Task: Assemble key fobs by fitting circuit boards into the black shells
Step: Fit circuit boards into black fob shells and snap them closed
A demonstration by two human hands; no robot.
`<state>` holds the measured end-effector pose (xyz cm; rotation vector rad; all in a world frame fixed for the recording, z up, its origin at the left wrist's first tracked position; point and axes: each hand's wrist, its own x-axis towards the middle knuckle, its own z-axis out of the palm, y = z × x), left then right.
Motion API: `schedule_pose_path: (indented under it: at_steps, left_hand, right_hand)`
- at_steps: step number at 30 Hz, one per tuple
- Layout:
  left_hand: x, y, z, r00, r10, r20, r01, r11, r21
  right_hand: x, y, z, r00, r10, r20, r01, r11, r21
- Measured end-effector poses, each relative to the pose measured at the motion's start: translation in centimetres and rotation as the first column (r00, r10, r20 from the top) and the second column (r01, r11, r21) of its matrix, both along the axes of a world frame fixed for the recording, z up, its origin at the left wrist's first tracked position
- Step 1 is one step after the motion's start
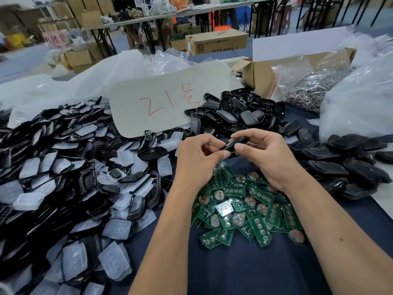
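- A black shell [235, 144] is being held up over the table [244, 271] by both hands, just above the pile of boards [244, 211].
- The shell is being pinched by the left hand [197, 155], with the thumb and fingers curled round its near end.
- The far end is being gripped by the right hand [263, 154], with the fingers bent over the top and the thumb pressed on the side.
- The shell is looking smooth, dark and rounded; what is inside it cannot be told.
- The boards are being shown as flat green pieces with small round silver spots, all heaped loosely.
- A big heap of black frames and cloudy soft pads [63, 177] is being kept at the left; the pads are looking bumpy and rubbery.
- More shiny black shells [240, 116] are being piled behind the hands, and closed dark fobs [344, 165] are being stacked at the right.
- A pale card [161, 103] with red marks is being leaned between the heaps.
- A brown box [261, 75] and a clear bag of thin metal rings [314, 88] are being kept at the far right, beside crinkly clear plastic [361, 99].
- The table is being covered by a dark blue cloth.
- Long tables and brown cartons [217, 42] are being seen far back in a big work room.
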<state>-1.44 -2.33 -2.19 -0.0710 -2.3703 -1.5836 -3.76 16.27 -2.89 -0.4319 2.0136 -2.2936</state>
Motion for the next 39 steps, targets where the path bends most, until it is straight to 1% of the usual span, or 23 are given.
schedule_pose_path:
  at_steps: [4,6,8,10,13,15,17,18,19,21,23,25,27,29,34,36,38,39]
  left_hand:
    - [0.1,-0.3,0.2,1.0,-0.023,0.011,0.023,0.999,-0.023]
    - [0.1,-0.5,0.2,0.999,-0.036,0.004,0.036,0.996,-0.083]
    - [0.4,-0.3,0.3,0.998,-0.041,-0.037,0.034,0.986,-0.16]
    - [0.6,0.1,0.3,0.995,-0.047,-0.085,0.03,0.98,-0.196]
    - [0.4,0.2,0.3,0.993,-0.025,-0.117,0.004,0.983,-0.182]
    - [0.4,0.4,0.4,0.996,0.003,-0.088,-0.012,0.995,-0.103]
    - [0.4,0.6,0.5,0.999,0.037,-0.031,-0.035,0.997,0.063]
    - [0.4,0.7,0.6,0.999,0.041,0.007,-0.042,0.985,0.166]
    - [0.5,0.7,0.6,0.999,0.02,0.049,-0.033,0.961,0.274]
    - [0.6,0.6,0.7,0.989,-0.092,0.115,0.03,0.889,0.456]
    - [0.6,0.7,0.8,0.969,-0.202,0.141,0.082,0.804,0.589]
    - [0.7,1.0,0.9,0.954,-0.264,0.139,0.099,0.719,0.688]
    - [0.8,1.3,1.0,0.943,-0.306,0.132,0.105,0.647,0.755]
    - [0.9,1.4,1.0,0.934,-0.337,0.12,0.117,0.605,0.787]
    - [0.9,1.4,0.9,0.931,-0.34,0.133,0.1,0.587,0.804]
    - [0.9,1.3,0.9,0.932,-0.341,0.127,0.098,0.572,0.814]
    - [0.9,1.3,0.9,0.933,-0.338,0.126,0.096,0.57,0.816]
    - [0.9,1.3,0.9,0.935,-0.327,0.134,0.09,0.588,0.804]
  right_hand:
    - [0.1,0.0,0.1,0.996,-0.024,-0.081,0.029,0.998,0.06]
    - [0.1,-0.2,0.1,0.99,-0.02,-0.137,0.04,0.989,0.144]
    - [0.1,-0.6,0.1,0.981,0.007,-0.196,0.042,0.968,0.246]
    - [0.2,-1.0,0.1,0.971,0.028,-0.237,0.05,0.947,0.318]
    - [0.2,-1.0,0.0,0.971,0.033,-0.235,0.042,0.95,0.308]
    - [0.1,-1.1,0.0,0.981,-0.007,-0.192,0.05,0.974,0.222]
    - [-0.1,-0.9,-0.1,0.99,-0.054,-0.128,0.07,0.99,0.119]
    - [-0.1,-0.9,-0.1,0.991,-0.063,-0.115,0.076,0.991,0.11]
    - [-0.2,-0.8,-0.2,0.992,-0.06,-0.113,0.074,0.989,0.125]
    - [-0.1,-0.9,-0.3,0.994,-0.035,-0.101,0.049,0.988,0.147]
    - [-0.1,-1.0,-0.3,0.997,-0.023,-0.075,0.031,0.993,0.116]
    - [-0.2,-1.2,-0.3,0.999,-0.02,-0.035,0.022,0.997,0.07]
    - [-0.2,-1.3,-0.2,1.0,-0.021,0.003,0.021,0.999,0.025]
    - [-0.3,-1.3,-0.3,0.999,-0.014,0.032,0.014,1.0,-0.023]
    - [0.1,-1.7,0.2,0.996,-0.009,0.087,0.015,0.997,-0.073]
    - [0.1,-1.8,0.3,0.996,-0.014,0.084,0.021,0.996,-0.088]
    - [0.2,-1.9,0.4,0.997,-0.028,0.068,0.033,0.997,-0.074]
    - [0.2,-1.9,0.5,0.997,-0.043,0.057,0.046,0.998,-0.051]
